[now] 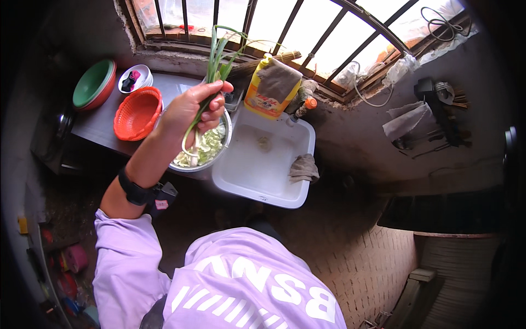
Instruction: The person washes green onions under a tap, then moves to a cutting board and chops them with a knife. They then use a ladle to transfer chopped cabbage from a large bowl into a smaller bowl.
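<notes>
My left hand is raised, its fingers closed around a bunch of spring onions. The long green leaves stick up past the fist toward the window, and the pale ends hang below it. Beneath the hand stands a round metal basin holding cut, pale green leafy vegetable. Part of that basin is hidden by my hand and forearm. My right hand is out of the picture.
Right of the basin is a white sink with a grey cloth over its edge. A yellow jug stands behind it. An orange basket, white bowls and green and red basins sit at left.
</notes>
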The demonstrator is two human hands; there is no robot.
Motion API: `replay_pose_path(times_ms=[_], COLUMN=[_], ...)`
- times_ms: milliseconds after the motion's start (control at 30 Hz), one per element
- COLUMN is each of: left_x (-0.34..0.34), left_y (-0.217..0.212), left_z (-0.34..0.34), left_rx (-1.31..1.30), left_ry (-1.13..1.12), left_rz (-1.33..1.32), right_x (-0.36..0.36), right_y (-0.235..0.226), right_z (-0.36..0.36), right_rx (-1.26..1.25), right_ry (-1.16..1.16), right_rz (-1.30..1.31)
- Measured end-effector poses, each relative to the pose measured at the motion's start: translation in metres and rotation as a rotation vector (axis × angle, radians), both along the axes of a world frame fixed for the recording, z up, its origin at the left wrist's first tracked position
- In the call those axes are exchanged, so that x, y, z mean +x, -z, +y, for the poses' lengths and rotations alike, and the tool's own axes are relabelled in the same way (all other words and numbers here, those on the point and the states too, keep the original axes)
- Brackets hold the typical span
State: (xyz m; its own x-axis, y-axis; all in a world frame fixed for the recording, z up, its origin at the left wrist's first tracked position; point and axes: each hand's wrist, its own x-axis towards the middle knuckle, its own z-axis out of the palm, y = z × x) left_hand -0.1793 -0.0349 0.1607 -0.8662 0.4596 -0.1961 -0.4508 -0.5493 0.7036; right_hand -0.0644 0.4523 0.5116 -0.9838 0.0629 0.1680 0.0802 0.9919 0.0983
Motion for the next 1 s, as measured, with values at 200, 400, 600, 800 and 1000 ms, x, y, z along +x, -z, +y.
replay_pose_path(times_ms=[200, 400, 600, 800, 1000], left_x=[0.012, 0.041, 0.051, 0.043, 0.045], left_y=[0.049, 0.104, 0.142, 0.159, 0.17], left_z=[0.012, -0.001, 0.019, 0.048, 0.052], left_rx=[0.126, 0.046, -0.093, -0.152, -0.16], left_ry=[-0.11, -0.35, -0.504, -0.668, -0.705], left_rz=[-0.113, -0.359, -0.412, -0.344, -0.361], right_x=[-0.159, -0.245, -0.271, -0.29, -0.289], right_y=[0.129, 0.417, 0.695, 0.802, 0.771], right_z=[-0.145, -0.213, -0.241, -0.293, -0.294], right_rx=[-0.071, 0.149, -0.509, -0.903, -0.964], right_ry=[-0.582, -0.94, -0.579, -0.431, -0.376], right_rz=[-0.448, -1.007, -0.621, -0.307, -0.172])
